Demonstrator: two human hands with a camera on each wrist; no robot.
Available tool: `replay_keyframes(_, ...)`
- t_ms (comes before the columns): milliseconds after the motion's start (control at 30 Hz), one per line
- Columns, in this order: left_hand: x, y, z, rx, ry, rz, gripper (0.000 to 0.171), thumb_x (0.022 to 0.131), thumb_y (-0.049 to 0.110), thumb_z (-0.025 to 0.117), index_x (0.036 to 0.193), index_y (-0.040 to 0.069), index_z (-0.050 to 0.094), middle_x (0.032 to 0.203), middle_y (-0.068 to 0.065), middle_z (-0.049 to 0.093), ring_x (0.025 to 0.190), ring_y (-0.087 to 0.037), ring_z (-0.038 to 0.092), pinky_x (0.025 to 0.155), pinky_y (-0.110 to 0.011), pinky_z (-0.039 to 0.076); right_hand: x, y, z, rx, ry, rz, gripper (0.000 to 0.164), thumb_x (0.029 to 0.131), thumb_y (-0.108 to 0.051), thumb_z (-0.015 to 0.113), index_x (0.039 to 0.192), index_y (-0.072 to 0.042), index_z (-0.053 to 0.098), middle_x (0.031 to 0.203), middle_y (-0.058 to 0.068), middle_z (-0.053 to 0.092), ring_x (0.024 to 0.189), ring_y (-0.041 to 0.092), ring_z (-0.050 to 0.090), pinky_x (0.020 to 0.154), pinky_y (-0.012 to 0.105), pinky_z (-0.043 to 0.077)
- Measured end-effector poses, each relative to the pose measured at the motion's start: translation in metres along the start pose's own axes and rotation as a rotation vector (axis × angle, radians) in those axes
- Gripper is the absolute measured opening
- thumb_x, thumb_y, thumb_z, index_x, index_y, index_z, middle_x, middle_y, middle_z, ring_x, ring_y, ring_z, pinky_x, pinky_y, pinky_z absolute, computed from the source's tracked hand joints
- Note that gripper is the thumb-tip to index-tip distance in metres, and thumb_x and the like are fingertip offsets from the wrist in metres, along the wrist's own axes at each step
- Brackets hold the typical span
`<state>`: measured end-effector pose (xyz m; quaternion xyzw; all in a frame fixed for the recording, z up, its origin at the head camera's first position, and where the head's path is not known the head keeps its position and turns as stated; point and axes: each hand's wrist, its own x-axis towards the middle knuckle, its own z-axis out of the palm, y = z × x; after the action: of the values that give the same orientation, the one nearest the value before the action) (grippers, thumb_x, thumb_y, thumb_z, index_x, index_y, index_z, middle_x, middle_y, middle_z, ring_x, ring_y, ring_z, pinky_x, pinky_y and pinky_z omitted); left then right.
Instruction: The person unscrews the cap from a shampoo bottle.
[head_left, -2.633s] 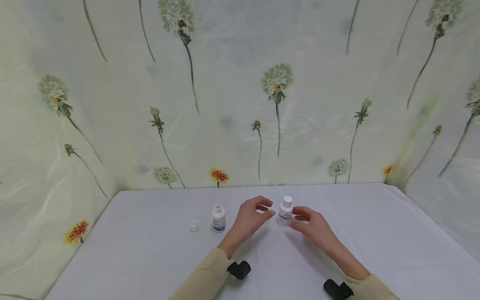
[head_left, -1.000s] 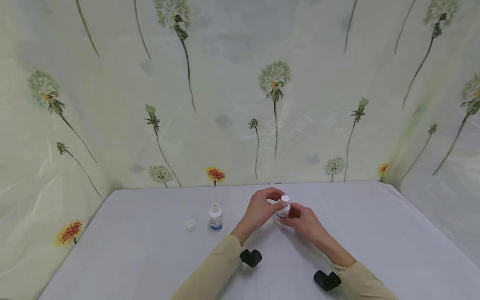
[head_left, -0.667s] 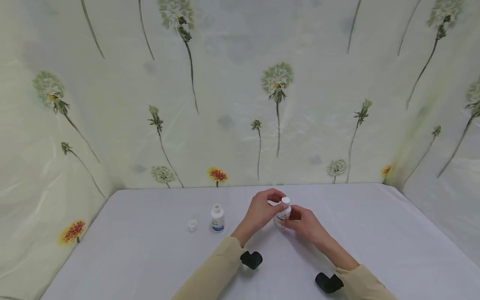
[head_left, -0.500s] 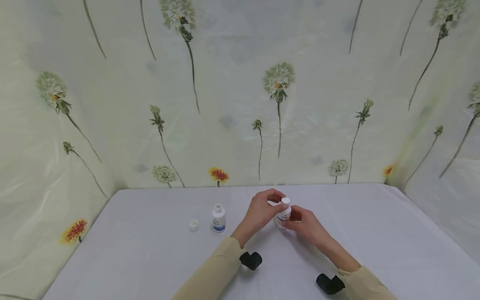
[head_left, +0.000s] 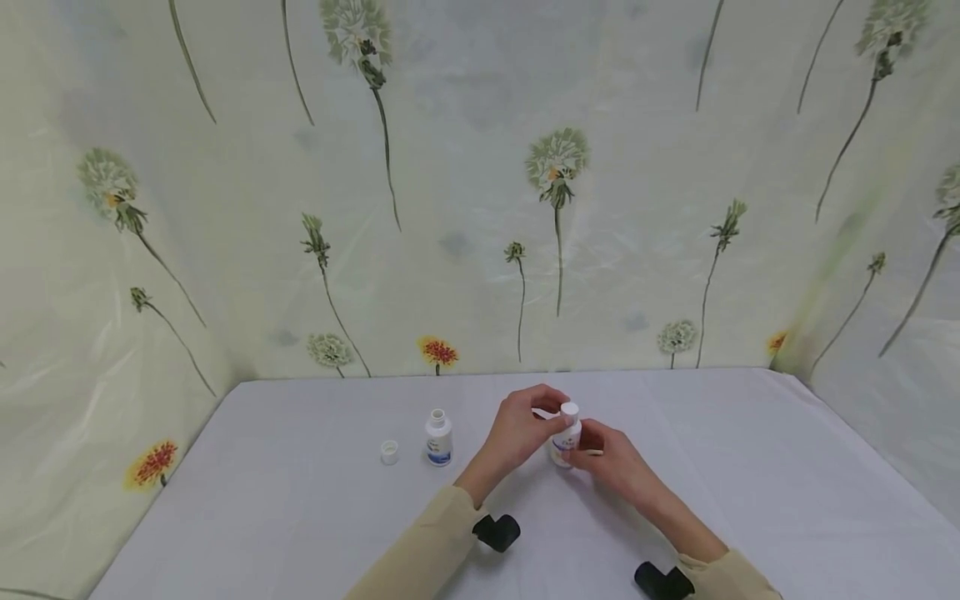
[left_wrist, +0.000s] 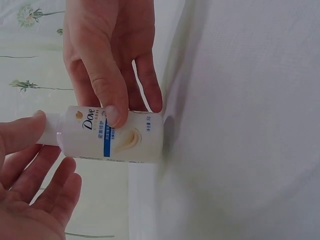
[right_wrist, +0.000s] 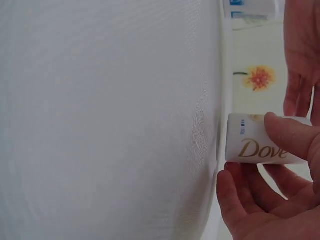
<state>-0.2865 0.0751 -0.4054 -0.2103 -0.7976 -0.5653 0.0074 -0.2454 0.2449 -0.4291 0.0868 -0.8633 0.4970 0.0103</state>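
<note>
A small white Dove bottle stands upright near the middle of the table, its white cap on. My left hand pinches that cap between thumb and fingers. From the other side my right hand grips the bottle's body, the thumb across the label in the left wrist view. A second white bottle with a blue-marked label stands uncapped to the left, its neck showing. Beside it a loose white cap lies on the table.
A white cloth covers the table. Behind it hangs a backdrop printed with dandelions, which also runs along both sides. Black camera mounts sit at both wrists.
My left hand has come right from beside the bottle and taken hold of its cap. My right hand has closed round the body. The bottle has shifted slightly towards me; the other bottle stays put.
</note>
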Motion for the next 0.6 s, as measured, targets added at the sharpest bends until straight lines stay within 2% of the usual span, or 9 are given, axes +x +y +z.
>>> replay_keyframes(200, -0.007, 0.004, -0.004, 0.002, -0.011, 0.01, 0.018, 0.088, 0.017, 0.076, 0.105, 0.017, 0.071, 0.093, 0.011, 0.068, 0.097, -0.016, 0.063, 0.079, -0.023, 0.051, -0.005, -0.002, 0.001, 0.013, -0.01, -0.031, 0.043, 0.088, -0.012, 0.074, 0.126, 0.002, 0.059, 0.113, 0.015, 0.067, 0.103, 0.029, 0.064, 0.079, 0.03, 0.053)
replay_keyframes(400, -0.013, 0.008, -0.009, -0.009, -0.024, 0.041, 0.018, 0.088, 0.017, 0.076, 0.105, 0.017, 0.071, 0.093, 0.012, 0.068, 0.098, -0.017, 0.063, 0.079, -0.022, 0.051, -0.01, -0.007, 0.003, 0.027, -0.005, -0.055, 0.042, 0.088, -0.012, 0.074, 0.125, 0.002, 0.059, 0.112, 0.014, 0.067, 0.102, 0.028, 0.064, 0.078, 0.03, 0.053)
replay_keyframes(600, -0.02, 0.011, -0.014, -0.021, -0.034, 0.043, 0.018, 0.089, 0.02, 0.075, 0.106, 0.018, 0.071, 0.095, 0.014, 0.068, 0.099, -0.017, 0.062, 0.08, -0.021, 0.05, -0.014, -0.011, 0.005, 0.051, -0.009, -0.05, 0.042, 0.089, -0.012, 0.074, 0.126, 0.002, 0.059, 0.111, 0.012, 0.068, 0.101, 0.026, 0.064, 0.078, 0.029, 0.054)
